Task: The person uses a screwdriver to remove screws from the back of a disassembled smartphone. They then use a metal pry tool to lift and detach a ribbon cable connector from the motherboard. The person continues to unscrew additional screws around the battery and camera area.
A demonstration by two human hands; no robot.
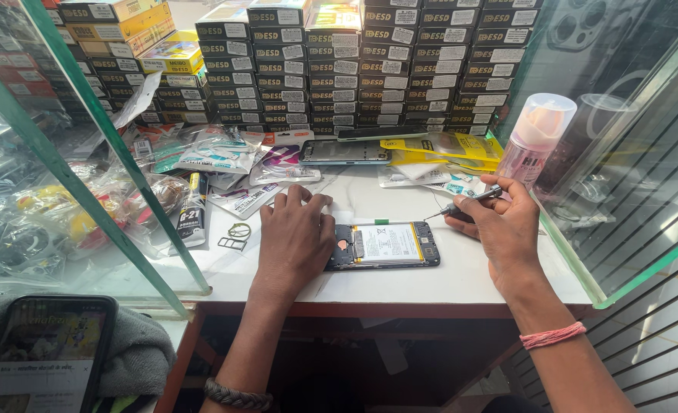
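Observation:
An opened phone (388,245) lies back-up on the white counter (446,279), its battery and circuit board showing. My left hand (296,235) rests flat on the counter, fingers touching the phone's left end. My right hand (498,223) is to the right of the phone and grips a thin screwdriver (465,205); its tip points left, just above the phone's upper right corner.
Stacked black boxes (369,69) fill the back. An intact phone (344,152) and yellow packets (446,147) lie behind. A pink spray bottle (534,138) stands right, a glue tube (193,210) left. Glass panels flank the counter. A lit phone (44,356) sits bottom left.

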